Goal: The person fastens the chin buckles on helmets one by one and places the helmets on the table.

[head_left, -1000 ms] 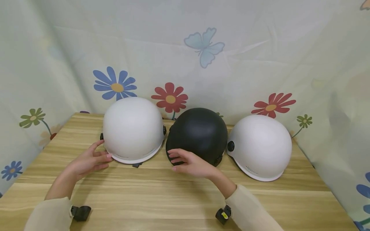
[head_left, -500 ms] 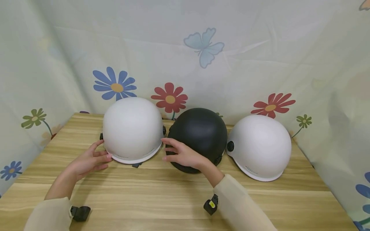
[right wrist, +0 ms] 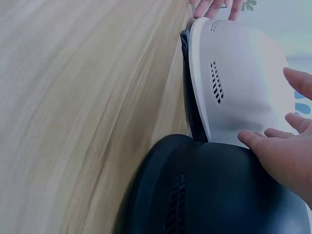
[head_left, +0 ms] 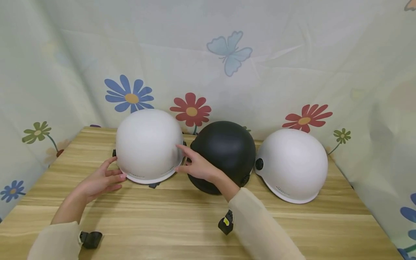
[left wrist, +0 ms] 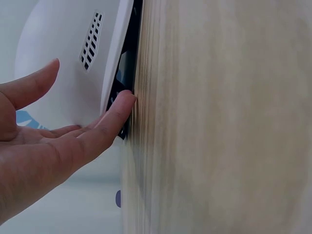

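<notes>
A white helmet (head_left: 147, 142) sits at the left of the table, its vented brim toward me. My left hand (head_left: 99, 183) is at its left side, fingers extended; in the left wrist view the fingertips (left wrist: 127, 98) lie right at the bottom rim, thumb raised apart. From the other side my right hand (head_left: 199, 167) reaches past the front of a black helmet (head_left: 229, 148). Its index finger and thumb are spread, their tips overlapping the white helmet's right side. In the right wrist view that hand (right wrist: 287, 153) appears over the black shell, its fingers loosely straight.
A second white helmet (head_left: 295, 164), with a black round side knob, stands right of the black one. All three are in a row along the back of the wooden table (head_left: 169, 224). A flower-printed curtain (head_left: 276, 79) hangs close behind them.
My right hand has moved left, from in front of the black helmet to the right side of the left white helmet. My left hand and the helmets have stayed in place.
</notes>
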`<state>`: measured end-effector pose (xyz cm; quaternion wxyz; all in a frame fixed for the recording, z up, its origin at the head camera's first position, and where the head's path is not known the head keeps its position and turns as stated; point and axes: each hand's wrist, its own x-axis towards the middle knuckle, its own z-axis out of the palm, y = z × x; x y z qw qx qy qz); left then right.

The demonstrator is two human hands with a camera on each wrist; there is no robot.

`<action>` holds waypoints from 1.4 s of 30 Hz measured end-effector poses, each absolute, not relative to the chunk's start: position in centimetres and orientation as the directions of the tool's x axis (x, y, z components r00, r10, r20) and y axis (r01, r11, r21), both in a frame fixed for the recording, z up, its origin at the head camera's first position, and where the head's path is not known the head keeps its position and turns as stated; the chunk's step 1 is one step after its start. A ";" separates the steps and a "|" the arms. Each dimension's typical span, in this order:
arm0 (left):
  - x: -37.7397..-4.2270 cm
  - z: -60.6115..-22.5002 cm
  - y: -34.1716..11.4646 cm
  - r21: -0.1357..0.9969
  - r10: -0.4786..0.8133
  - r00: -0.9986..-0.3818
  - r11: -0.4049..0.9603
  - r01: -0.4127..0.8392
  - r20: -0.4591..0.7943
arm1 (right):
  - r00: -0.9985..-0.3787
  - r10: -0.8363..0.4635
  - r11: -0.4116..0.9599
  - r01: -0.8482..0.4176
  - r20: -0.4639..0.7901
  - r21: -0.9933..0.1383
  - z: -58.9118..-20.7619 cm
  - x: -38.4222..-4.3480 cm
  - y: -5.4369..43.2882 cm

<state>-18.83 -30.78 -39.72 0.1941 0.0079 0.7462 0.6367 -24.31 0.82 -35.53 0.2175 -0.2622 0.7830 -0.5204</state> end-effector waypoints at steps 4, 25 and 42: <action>-18.8 -39.7 -30.8 0.954 0.257 -0.926 0.190 -0.233 -0.277 | -0.760 -0.647 0.301 -0.177 -0.064 -0.937 -36.0 -24.4 0.5; -18.1 -39.4 -30.0 0.959 0.221 -0.936 0.141 -0.247 -0.274 | -0.753 -0.653 0.299 -0.156 -0.083 -0.941 -36.2 -24.0 0.5; -16.8 -36.8 -27.7 0.979 -0.014 -1.000 0.203 -0.027 -0.025 | -0.764 -0.643 0.227 -0.120 -0.056 -0.966 -35.5 -23.4 1.6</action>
